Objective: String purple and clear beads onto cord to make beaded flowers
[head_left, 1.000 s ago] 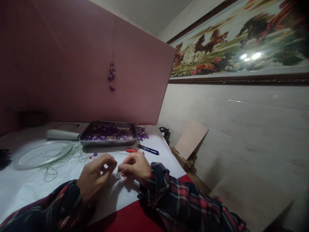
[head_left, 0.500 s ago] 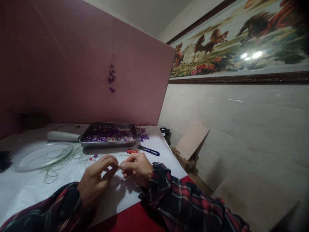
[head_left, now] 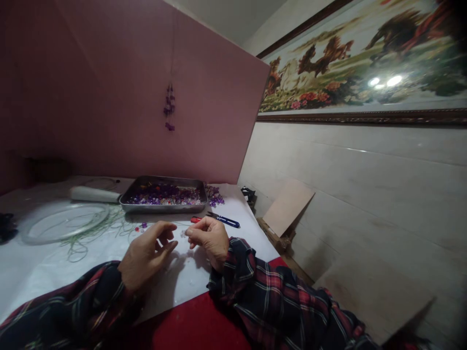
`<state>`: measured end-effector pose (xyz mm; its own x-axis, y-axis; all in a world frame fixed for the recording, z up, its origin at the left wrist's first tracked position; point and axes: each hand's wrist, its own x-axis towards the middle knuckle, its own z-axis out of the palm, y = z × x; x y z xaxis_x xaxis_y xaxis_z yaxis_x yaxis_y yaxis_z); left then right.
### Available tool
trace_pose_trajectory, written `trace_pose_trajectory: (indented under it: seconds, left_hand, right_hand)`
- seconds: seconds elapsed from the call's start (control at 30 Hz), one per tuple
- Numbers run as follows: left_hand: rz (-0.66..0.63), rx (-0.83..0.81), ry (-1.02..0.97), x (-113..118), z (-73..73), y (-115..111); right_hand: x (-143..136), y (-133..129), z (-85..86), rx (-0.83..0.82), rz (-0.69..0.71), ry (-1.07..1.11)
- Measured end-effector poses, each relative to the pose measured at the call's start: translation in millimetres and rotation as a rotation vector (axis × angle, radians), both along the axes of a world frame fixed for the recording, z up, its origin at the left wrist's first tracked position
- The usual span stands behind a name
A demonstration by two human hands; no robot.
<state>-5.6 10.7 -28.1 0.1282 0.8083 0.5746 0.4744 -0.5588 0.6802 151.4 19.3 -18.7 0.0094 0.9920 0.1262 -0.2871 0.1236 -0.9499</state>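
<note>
Above the white-covered table, my right hand (head_left: 209, 239) pinches a small clear bead (head_left: 183, 233) between thumb and fingertips. My left hand (head_left: 150, 253) is just left of it, its thumb and fingers curved and apart, with nothing visible between them. A metal tray (head_left: 164, 209) of purple, clear and red beads stands beyond both hands. Behind my right hand lie blue thread snips (head_left: 229, 222) and a red-handled tool (head_left: 196, 220), partly hidden. A red bead (head_left: 137, 229) and a purple bead (head_left: 144, 225) rest beyond my left hand.
Loose green cord (head_left: 78, 248) and a clear ring-shaped coil (head_left: 27, 236) lie on the left. A white cone (head_left: 95, 195) is beside the tray, with purple beads (head_left: 216, 195) at its right. A purple bead strand (head_left: 169, 107) hangs against the pink panel.
My hands have moved apart; the left thumb and fingers have opened, and a clear bead now shows at my right fingertips. The whole view has shifted slightly.
</note>
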Motion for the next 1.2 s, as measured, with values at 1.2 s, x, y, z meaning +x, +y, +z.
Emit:
trace_pose_trajectory:
  seconds: [1.2]
  left_hand:
    - [0.001,0.139,0.130,-2.6,-18.2,8.6]
  right_hand:
    - [-6.3,-6.7,-5.5,0.173,-0.133,-0.264]
